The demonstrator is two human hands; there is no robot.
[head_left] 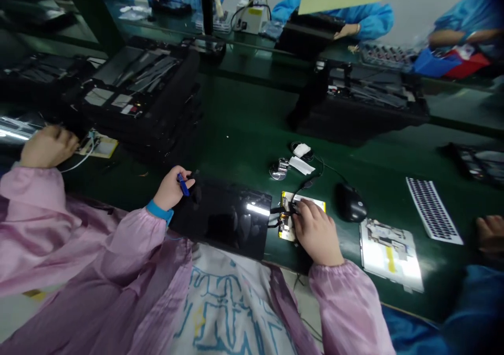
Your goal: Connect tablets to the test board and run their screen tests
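Observation:
My left hand (172,188), with a blue strap at its wrist, is closed around a small blue tool (183,185) at the top left corner of a black glossy screen panel (224,216). The panel lies flat at the table's front edge, and short dark ribbon cables (276,217) run from its right side to a circuit board with yellow edges (286,233). Over that board rests my right hand (316,231). Its fingertips are pinched at the lower end of a black cable (307,184); the exact grip is partly hidden.
A black mouse (350,202), a white keypad-like sheet (433,210) and a silver device part (391,255) lie to the right. Beyond them are stacks of black panels (145,97). A co-worker's hand (49,147) is at the left; others work across the table.

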